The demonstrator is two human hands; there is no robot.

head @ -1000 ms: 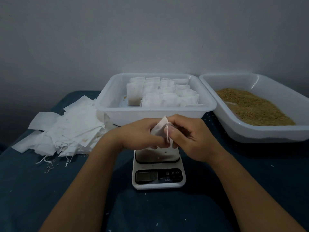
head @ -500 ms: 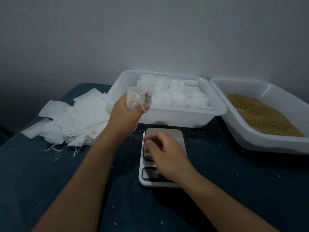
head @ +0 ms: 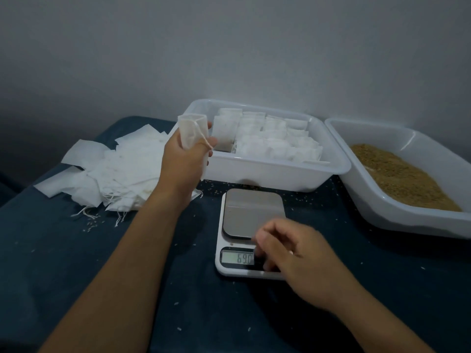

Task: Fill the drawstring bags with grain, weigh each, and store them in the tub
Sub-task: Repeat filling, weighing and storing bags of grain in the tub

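at the far left a loose heap of empty bags (head: 107, 174) lies flat on the dark cloth (head: 76, 263), their strings trailing off the near edge among a few spilled grains. just to its right the left hand (head: 184, 159) is raised beside the near left corner of the storage tub (head: 267, 171), its fingers and thumb curled round a filled drawstring bag (head: 192, 132) that stands upright with the gathered mouth on top and the string looped over the thumb. the bag looks soft and light, a thin fabric pouch that will slump round its grain, so i judge it best held round the body below the cinched neck, as it is now, or lifted by the string; squeezing hard or tipping it could let grain leak from the mouth. inside the tub, filled bags (head: 270, 141) stand packed in rows, with a free gap at the left end where this one could go. in front of the tub sits the scale (head: 252, 233), platform bare, display lit. the right hand (head: 290, 250) hovers over its button end with fingers loosely curled, holding nothing; whether a fingertip touches i cannot tell. at the far right the grain tray (head: 382, 200) holds brown grain (head: 400, 174).
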